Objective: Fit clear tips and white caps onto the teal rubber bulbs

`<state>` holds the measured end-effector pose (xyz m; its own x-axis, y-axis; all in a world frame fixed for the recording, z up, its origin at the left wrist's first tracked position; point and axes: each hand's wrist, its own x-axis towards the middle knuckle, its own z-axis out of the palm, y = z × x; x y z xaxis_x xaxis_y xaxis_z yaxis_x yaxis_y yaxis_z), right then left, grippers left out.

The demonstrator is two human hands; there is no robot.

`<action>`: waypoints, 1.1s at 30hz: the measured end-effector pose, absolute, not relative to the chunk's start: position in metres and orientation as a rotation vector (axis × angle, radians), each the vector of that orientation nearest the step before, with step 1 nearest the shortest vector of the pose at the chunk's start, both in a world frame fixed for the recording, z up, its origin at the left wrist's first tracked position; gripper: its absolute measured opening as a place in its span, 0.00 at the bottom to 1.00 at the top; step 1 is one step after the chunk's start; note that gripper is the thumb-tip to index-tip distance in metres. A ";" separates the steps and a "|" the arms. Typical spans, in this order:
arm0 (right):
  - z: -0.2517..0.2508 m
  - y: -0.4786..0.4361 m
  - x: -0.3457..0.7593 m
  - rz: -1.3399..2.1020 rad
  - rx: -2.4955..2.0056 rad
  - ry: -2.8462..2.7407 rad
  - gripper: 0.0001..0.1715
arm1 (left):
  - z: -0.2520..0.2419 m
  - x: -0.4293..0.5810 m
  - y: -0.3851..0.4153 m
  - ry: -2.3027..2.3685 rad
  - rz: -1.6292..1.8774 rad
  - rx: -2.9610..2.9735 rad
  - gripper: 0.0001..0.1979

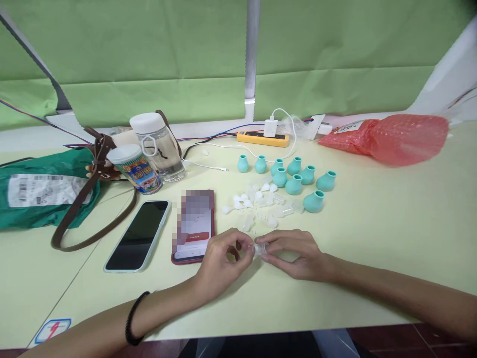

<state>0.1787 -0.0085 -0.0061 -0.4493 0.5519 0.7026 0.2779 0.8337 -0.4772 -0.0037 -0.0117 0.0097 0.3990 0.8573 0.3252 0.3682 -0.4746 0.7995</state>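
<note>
Right of red-cased phone: we pinch one clear plastic piece.
left hand: fingertips grasping it.
right hand: grasping too; we should align squarely, press lightly.

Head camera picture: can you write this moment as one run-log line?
left hand: pinching clear plastic piece | right hand: pinching same piece | behind: pile of clear pieces, teal bulbs

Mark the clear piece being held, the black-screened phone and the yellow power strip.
clear piece (260,248): head view, its middle.
black-screened phone (138,234): head view, screen centre.
yellow power strip (253,137): head view, left half.
</note>
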 end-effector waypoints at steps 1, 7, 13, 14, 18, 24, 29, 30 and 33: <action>-0.006 -0.009 0.179 0.368 -0.610 -2.055 0.04 | 0.009 -0.004 -0.012 1.009 1.034 2.044 0.03; -0.005 -0.009 0.178 0.396 -0.636 -2.037 0.04 | 0.007 -0.005 -0.011 0.799 1.242 2.248 0.07; -0.004 -0.009 0.177 0.416 -0.640 -2.025 0.04 | 0.010 -0.007 -0.011 0.784 1.265 2.401 0.08; -0.003 -0.009 0.177 0.418 -0.644 -2.022 0.04 | 0.010 -0.008 -0.011 0.781 1.268 2.441 0.09; -0.001 -0.008 0.177 0.445 -0.663 -1.989 0.03 | 0.006 -0.011 -0.010 0.764 1.223 2.645 0.12; 0.000 -0.006 0.177 0.586 -0.690 -1.935 0.01 | 0.005 -0.010 -0.009 0.811 1.169 2.784 0.12; -0.001 -0.006 0.177 0.823 -0.757 -1.852 0.02 | 0.009 -0.007 -0.010 0.854 1.185 2.785 0.12; -0.001 -0.006 0.177 0.865 -0.768 -1.833 0.02 | 0.009 -0.007 -0.010 0.859 1.190 2.784 0.12; -0.002 -0.006 0.177 0.988 -0.806 -1.762 0.03 | 0.009 -0.007 -0.010 0.863 1.204 2.775 0.14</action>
